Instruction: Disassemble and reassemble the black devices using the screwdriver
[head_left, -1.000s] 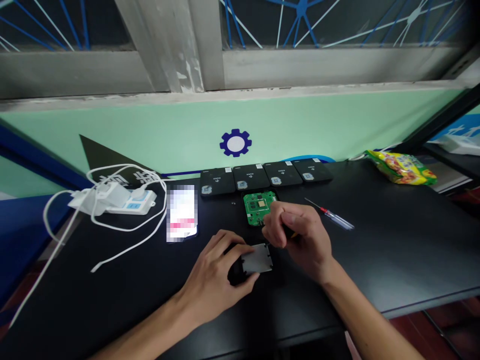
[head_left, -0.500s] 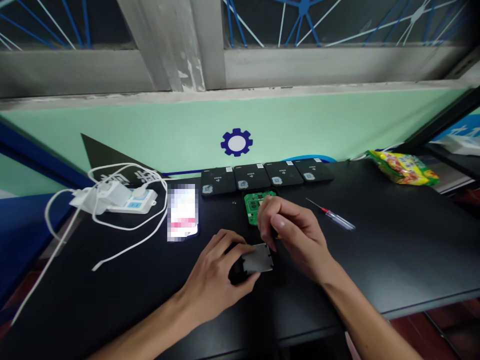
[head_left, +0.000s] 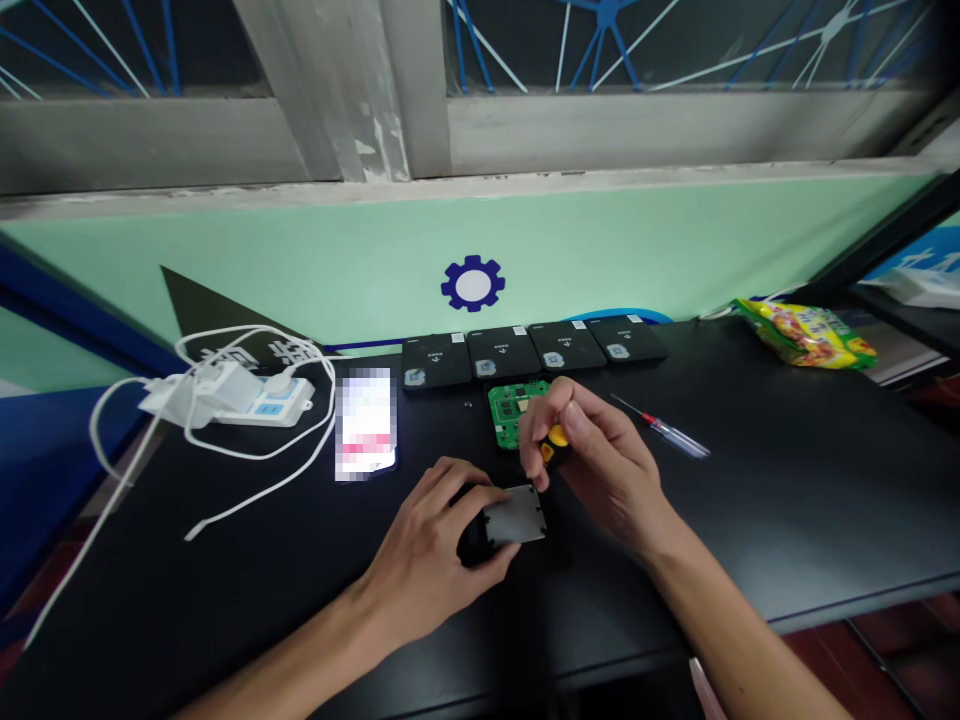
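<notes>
A metal plate [head_left: 516, 515] is being steadied on the black table [head_left: 787, 480] by the left hand [head_left: 431, 540], whose fingers are being kept along its upper left side while the thumb is being pressed to its lower edge, so the grip is being closed around it from the left. A yellow-and-black tool [head_left: 556, 440] is being clasped in the curled fingers of the right hand [head_left: 607, 460], just above the plate's upper right corner; its tip is being hidden, so whether contact is being made cannot be told. As far as progress is being shown, a green circuit board [head_left: 506, 405] is lying bare just beyond the plate, partly covered by the right hand, and a few tiny bits [head_left: 468, 404] are being left loose beside it. Dark spots are being seen along the plate's edges, but whether any fastener is being left in place is too small to judge. Behind the board, four black boxes [head_left: 501, 352] are being kept in a row, apparently closed. A clear-handled screwdriver [head_left: 679, 440] is being left unused to the right, and a lit phone [head_left: 365, 425] is being kept at the left.
</notes>
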